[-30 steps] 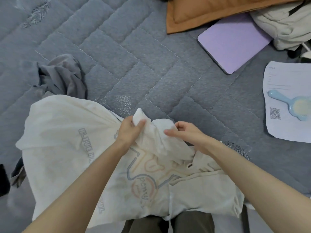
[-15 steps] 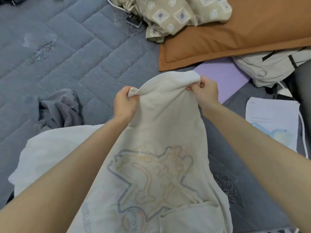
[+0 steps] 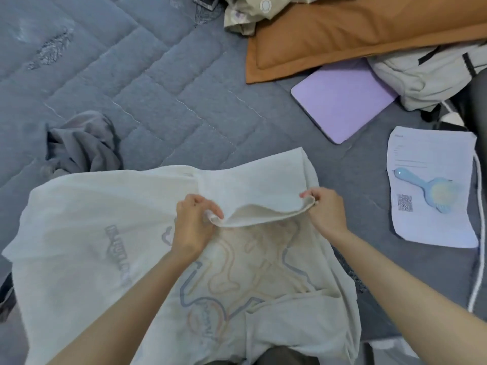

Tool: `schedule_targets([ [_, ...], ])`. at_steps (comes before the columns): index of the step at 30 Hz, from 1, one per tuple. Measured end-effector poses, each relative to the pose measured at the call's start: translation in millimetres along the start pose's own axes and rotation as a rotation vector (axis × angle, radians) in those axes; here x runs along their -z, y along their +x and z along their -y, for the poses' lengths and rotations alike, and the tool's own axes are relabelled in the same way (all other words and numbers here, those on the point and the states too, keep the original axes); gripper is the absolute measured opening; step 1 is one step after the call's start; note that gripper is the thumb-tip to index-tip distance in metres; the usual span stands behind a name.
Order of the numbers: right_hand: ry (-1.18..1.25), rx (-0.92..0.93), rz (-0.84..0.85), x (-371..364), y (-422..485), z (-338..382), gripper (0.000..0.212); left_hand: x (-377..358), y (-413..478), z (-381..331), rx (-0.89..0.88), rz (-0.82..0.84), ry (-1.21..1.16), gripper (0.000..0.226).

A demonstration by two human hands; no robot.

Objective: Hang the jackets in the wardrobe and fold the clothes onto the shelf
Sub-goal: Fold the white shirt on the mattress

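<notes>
A cream T-shirt (image 3: 79, 233) with a faint outlined print lies spread on the grey quilted bed, its lower part over my lap. My left hand (image 3: 193, 225) pinches one corner of a doubled-over edge of the shirt. My right hand (image 3: 325, 209) pinches the other corner of that edge, so the fabric sags in a fold between the two hands. A crumpled grey garment (image 3: 84, 143) lies on the bed to the left, just beyond the shirt. A pale jacket with black trim (image 3: 427, 72) is bunched at the right edge.
An orange pillow (image 3: 355, 30) and a patterned cloth (image 3: 247, 14) lie at the top. A lilac flat case (image 3: 342, 98) sits below the pillow. To the right are a printed sheet (image 3: 432, 154), a blue hairbrush (image 3: 427, 188) on it, and a white cord (image 3: 478, 259).
Both hands took hold of an edge of the shirt, lifted it up high, and have now brought it down and toward me, folding the fabric back over the shirt.
</notes>
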State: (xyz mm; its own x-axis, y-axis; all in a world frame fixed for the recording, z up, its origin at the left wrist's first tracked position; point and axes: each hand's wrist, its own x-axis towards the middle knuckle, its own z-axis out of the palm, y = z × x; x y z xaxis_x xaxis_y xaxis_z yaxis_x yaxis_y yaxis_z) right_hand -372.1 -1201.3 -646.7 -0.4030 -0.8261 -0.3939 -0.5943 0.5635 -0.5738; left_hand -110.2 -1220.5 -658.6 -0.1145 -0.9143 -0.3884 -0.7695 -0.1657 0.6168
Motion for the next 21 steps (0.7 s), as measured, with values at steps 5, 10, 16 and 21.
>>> schedule_targets([
  [5,-0.129,0.010,-0.001,-16,-36,-46,0.028,-28,-35,17,0.084,0.146,0.266,0.032],
  [10,-0.097,-0.151,-0.201,-17,-62,-63,0.022,-39,-32,-23,-0.141,0.105,0.254,0.038],
  [16,0.028,-0.496,-0.032,-4,-114,-103,0.071,-81,-23,-94,-0.764,0.328,0.604,0.072],
  [21,0.015,-0.739,0.092,-9,-156,-138,0.099,-127,-8,-133,-0.895,0.402,0.955,0.091],
])
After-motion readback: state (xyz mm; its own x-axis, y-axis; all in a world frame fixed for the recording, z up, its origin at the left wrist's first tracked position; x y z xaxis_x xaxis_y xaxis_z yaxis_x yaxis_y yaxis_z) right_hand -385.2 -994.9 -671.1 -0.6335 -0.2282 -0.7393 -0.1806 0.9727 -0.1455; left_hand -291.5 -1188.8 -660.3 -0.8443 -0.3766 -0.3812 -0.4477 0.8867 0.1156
